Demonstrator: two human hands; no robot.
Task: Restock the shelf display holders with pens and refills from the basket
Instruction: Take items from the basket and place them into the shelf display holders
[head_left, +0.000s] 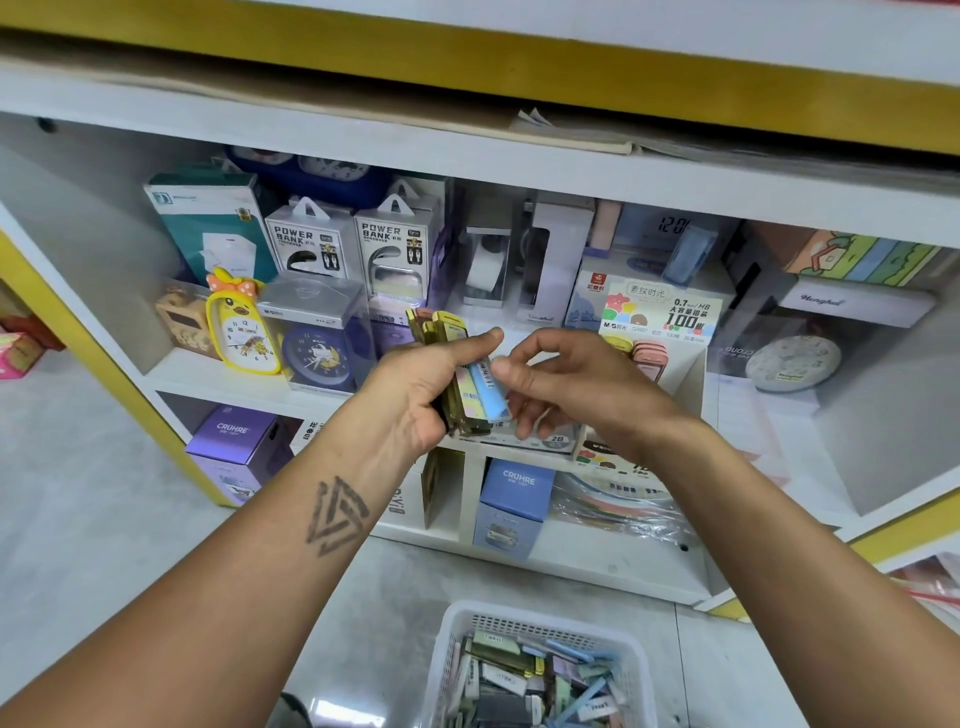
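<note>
My left hand grips a stack of flat refill cases, olive and yellow, held upright in front of the shelf. My right hand pinches a blue refill case at the front of that stack between thumb and fingers. Right behind my hands stands a cardboard display holder printed "0.7 HB 100", with yellow and pink cases in its tray. A white plastic basket on the floor below holds several more pastel refill cases.
The white shelf unit has yellow edging. Power bank boxes, a yellow duck clock, a blue clock and tape dispensers fill the middle shelf. Purple and blue CRUHRE boxes sit on the lower shelf.
</note>
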